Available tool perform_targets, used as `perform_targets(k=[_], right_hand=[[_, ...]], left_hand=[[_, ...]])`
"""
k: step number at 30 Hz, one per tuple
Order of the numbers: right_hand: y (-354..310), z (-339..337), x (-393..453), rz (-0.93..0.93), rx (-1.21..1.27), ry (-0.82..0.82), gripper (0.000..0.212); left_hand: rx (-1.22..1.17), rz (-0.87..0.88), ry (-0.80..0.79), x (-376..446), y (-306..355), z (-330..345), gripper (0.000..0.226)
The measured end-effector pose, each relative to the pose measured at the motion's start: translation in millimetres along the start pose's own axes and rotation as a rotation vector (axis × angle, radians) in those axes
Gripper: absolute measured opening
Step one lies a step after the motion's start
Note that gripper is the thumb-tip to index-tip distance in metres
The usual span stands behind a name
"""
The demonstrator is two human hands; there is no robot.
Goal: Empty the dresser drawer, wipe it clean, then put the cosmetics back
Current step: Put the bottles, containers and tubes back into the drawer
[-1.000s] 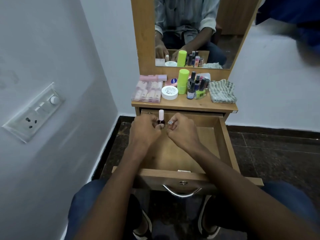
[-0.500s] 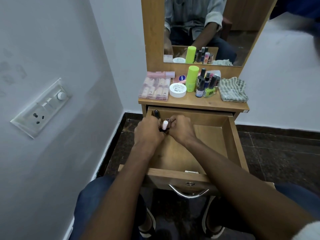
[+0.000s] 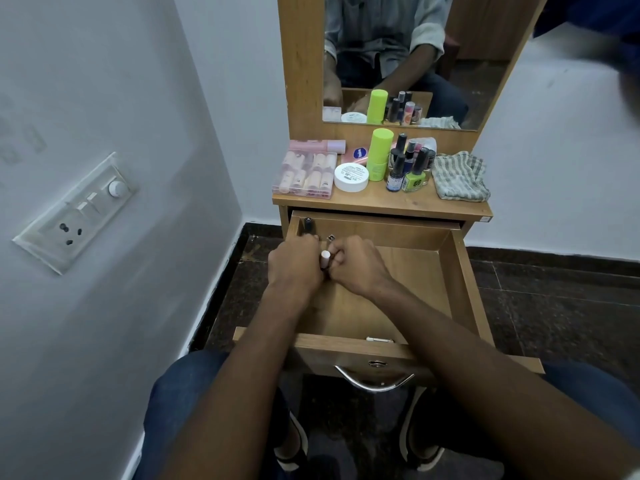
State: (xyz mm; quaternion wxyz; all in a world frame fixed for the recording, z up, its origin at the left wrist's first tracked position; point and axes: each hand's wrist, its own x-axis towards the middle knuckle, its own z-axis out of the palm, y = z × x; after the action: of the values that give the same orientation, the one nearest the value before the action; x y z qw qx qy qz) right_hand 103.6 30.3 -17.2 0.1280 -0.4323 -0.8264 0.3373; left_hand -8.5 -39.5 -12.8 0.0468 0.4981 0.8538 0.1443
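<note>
A white-capped bottle [image 3: 325,258] sits between the two hands in the open drawer [image 3: 408,271] near its back left corner, the left hand [image 3: 294,268] curled round it and the right hand [image 3: 360,265] clenched against it on the other side. A black-capped bottle [image 3: 308,226] stands in the drawer's back left corner, just beyond the left hand. On the desk [image 3: 398,206] above, a clear box [image 3: 304,174] lies at the left edge, a white jar [image 3: 351,177], green stick [image 3: 379,154] and several polish bottles [image 3: 408,168] crowd the middle, and a striped cloth [image 3: 460,176] sits at the right edge.
</note>
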Motion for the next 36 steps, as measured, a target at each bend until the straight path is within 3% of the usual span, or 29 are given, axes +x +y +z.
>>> perform_targets(k=[4,7,10,16,36], right_hand=[[-1,3,0,-0.016,-0.026,0.024,0.02],[-4,7,0,0.006,-0.046,0.045,0.006],[-13,12,2,0.027,-0.091,0.072,0.009],[-31,26,8,0.02,-0.217,0.121,0.004],[-36,43,31,0.039,-0.279,0.189,0.003]], left_hand=[[-0.184,-0.04,-0.01,7,-11,-10,0.011],[-0.362,-0.154,0.133,11,-20,-17,0.015],[-0.448,-0.239,0.213,10,-25,-20,0.017],[-0.432,-0.346,0.199,11,-27,-23,0.008],[-0.486,-0.358,0.172,9,-32,-22,0.013]])
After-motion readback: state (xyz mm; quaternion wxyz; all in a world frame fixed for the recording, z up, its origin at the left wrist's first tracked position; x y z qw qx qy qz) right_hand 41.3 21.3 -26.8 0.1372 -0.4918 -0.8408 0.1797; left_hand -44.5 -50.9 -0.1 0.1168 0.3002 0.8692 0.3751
